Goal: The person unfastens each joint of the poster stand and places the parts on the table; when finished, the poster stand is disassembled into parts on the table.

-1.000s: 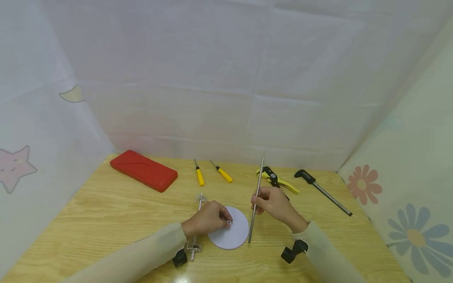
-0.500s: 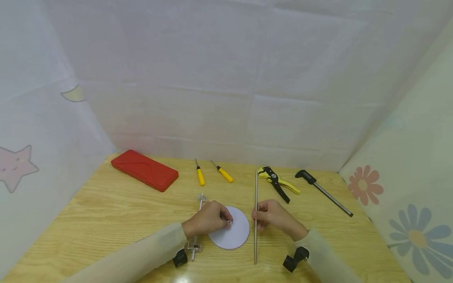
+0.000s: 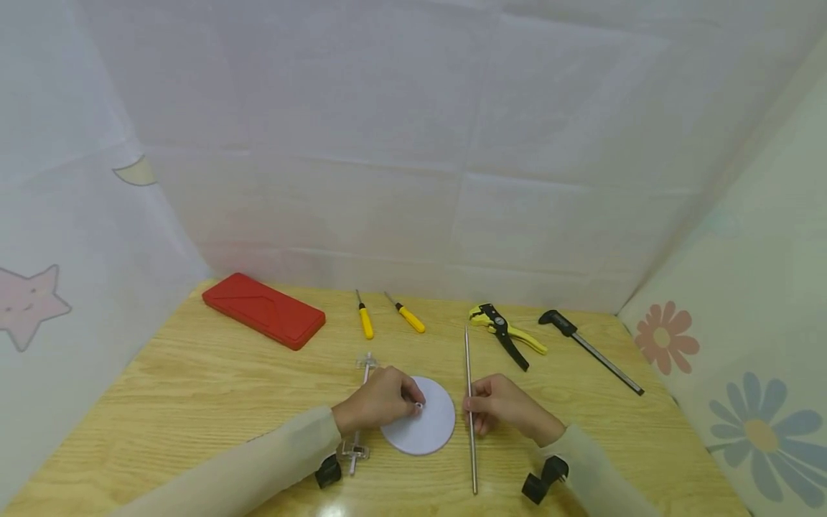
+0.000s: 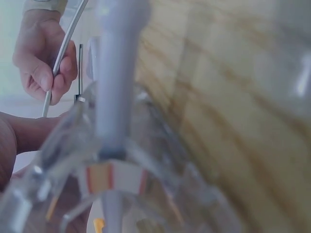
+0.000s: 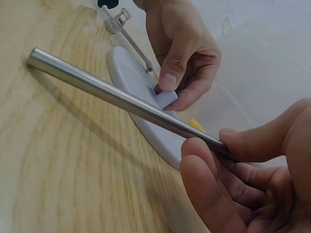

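My left hand (image 3: 384, 397) pinches a short white tube (image 5: 166, 98) that stands up from the middle of a round white base (image 3: 433, 431). The base lies flat on the table. My right hand (image 3: 507, 408) grips a slim metal rod (image 3: 474, 459) between thumb and fingers, just right of the base. In the right wrist view the rod's near end is blunt; in the head view its far end narrows. Beneath my left wrist lies a thin white rod (image 3: 365, 373) with clear plastic clips (image 3: 355, 451), which fills the left wrist view up close.
Along the back lie a red case (image 3: 263, 311), two yellow-handled screwdrivers (image 3: 365, 322), yellow-and-black wire strippers (image 3: 500, 327) and a caliper (image 3: 597, 353). Patterned cloth hangs around the wooden table (image 3: 258, 384) at the back and sides.
My right hand has come down and nearer with the metal rod. The rod's far end has dropped from over the wire strippers to their left. My left hand stays put.
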### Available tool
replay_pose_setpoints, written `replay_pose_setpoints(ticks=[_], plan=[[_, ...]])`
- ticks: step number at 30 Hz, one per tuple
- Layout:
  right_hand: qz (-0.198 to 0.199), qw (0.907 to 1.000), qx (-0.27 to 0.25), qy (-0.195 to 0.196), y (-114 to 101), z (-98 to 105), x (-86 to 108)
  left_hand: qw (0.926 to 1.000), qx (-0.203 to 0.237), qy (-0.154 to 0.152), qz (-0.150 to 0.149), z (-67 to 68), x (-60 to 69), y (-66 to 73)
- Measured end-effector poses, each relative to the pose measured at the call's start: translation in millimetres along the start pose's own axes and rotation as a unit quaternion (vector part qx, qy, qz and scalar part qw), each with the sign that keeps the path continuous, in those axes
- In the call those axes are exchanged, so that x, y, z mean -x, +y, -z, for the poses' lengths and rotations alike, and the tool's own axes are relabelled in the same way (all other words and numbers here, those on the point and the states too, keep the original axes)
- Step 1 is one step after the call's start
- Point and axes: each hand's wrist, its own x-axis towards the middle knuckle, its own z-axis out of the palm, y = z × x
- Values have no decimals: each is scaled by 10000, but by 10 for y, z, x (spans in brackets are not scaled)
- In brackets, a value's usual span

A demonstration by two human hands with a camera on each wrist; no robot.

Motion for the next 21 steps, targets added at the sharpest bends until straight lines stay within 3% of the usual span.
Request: replay_pose_setpoints(ticks=[6, 14, 21], plan=[[-128, 9995, -19, 286, 48, -53, -15, 10000, -48, 22, 13, 5, 7, 17], [-339, 9941, 462, 917, 105, -158, -26, 10000, 20, -8, 34, 11, 8, 37], [-406, 9938, 375, 969, 149, -193, -35, 9999, -61, -16, -87, -2, -5, 7]])
